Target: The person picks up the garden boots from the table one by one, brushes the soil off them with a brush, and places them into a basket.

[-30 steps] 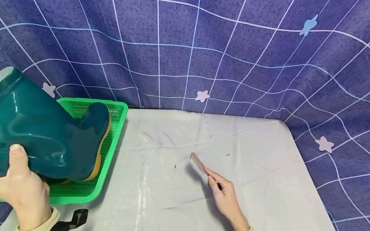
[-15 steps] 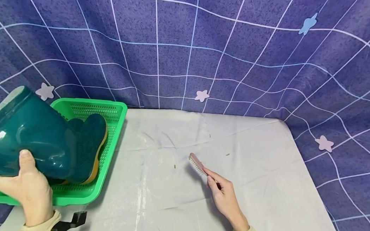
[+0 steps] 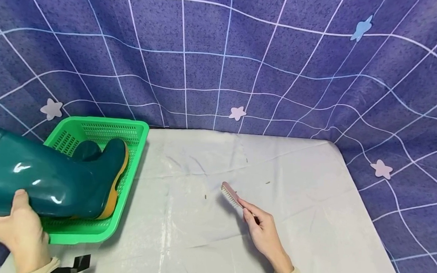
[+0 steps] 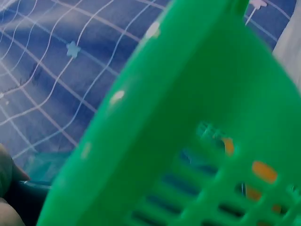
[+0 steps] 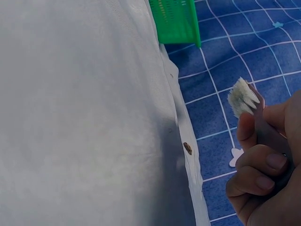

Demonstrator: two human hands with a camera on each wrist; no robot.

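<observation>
At the left of the head view, a glossy dark green rubber boot [image 3: 46, 180] with a yellow-orange sole lies on its side, its foot inside the green plastic basket [image 3: 139, 161] and its shaft sticking out past the left rim. My left hand [image 3: 22, 233] grips the shaft, thumb on top, fingers hidden beneath. Behind it another dark green boot [image 3: 87, 150] shows in the basket, mostly covered. My right hand [image 3: 267, 231] holds a pinkish brush [image 3: 231, 192] by its handle above the sheet. White bristles [image 5: 242, 98] show in the right wrist view.
A wrinkled whitish sheet [image 3: 182, 234] covers the table. Several small brown bits lie on it, one being a fleck [image 3: 205, 196] left of the brush. A blue grid-patterned curtain [image 3: 208, 60] with stars hangs behind and at the sides.
The boot has come down into the basket, its shaft tipping lower toward the left, with my left hand still holding it. My right hand and the brush have hardly moved.
</observation>
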